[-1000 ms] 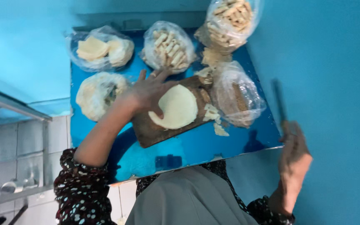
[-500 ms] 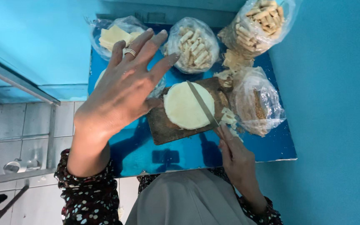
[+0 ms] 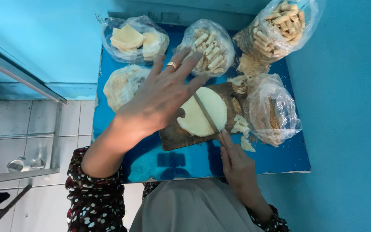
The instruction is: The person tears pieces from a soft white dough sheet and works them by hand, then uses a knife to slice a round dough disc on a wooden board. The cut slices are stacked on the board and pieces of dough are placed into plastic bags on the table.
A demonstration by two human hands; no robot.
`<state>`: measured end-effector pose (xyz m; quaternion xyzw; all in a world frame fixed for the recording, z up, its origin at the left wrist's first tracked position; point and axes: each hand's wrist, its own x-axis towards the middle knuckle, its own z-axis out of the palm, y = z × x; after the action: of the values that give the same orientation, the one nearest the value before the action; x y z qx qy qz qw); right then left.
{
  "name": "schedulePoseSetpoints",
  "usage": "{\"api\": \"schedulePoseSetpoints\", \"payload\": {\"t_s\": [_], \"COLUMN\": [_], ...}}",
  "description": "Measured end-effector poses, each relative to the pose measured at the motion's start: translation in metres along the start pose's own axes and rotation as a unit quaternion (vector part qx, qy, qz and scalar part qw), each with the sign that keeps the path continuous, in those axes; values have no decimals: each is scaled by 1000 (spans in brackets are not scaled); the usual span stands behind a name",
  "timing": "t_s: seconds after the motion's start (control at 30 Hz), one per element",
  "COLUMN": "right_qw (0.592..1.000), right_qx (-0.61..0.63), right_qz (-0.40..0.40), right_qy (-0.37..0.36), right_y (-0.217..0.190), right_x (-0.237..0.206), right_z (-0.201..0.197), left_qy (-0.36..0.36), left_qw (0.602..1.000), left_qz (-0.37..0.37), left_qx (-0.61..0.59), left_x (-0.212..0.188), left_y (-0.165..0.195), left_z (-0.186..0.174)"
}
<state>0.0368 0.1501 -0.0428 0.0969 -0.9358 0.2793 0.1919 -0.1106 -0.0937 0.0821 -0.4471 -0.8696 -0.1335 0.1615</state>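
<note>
lowered toward the dough round (image 3: 205, 112), the open left hand (image 3: 162, 99) hovers empty while the right hand (image 3: 236, 161) grips the knife (image 3: 206, 113) laid across it for cutting.

Small food-preparation corner: blue table (image 3: 280, 161), turquoise walls, white tiled floor, wooden cutting board (image 3: 174, 136), plastic bags of rolled pastries (image 3: 209, 47).

A pale round dough sheet (image 3: 202, 112) lies flat on a brown wooden board (image 3: 174, 136), just under the left fingers (image 3: 181, 68). A thin knife (image 3: 207, 114) lies slanted across it, its handle end in the right fingers (image 3: 225, 139).
</note>
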Motion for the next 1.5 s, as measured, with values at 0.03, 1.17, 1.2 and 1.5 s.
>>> {"api": "schedulePoseSetpoints", "payload": {"t_s": [0.03, 1.17, 1.2, 1.5], "right_qw": [1000, 995, 995, 994], "right_qx": [-1, -30, -24, -17], "right_qz": [-17, -52, -52, -41], "right_qy": [11, -82, -86, -98], "right_y": [0, 36, 36, 33], "right_x": [-1, 7, 8, 11], "right_z": [2, -5, -6, -12], "left_qy": [-24, -279, -296, -303], "left_qw": [1000, 959, 954, 951], "left_qz": [-11, -50, -48, -36], "left_qx": [4, 0, -1, -40], "left_x": [4, 65, 65, 64], "left_y": [-1, -2, -2, -11], "left_z": [9, 81, 84, 105]}}
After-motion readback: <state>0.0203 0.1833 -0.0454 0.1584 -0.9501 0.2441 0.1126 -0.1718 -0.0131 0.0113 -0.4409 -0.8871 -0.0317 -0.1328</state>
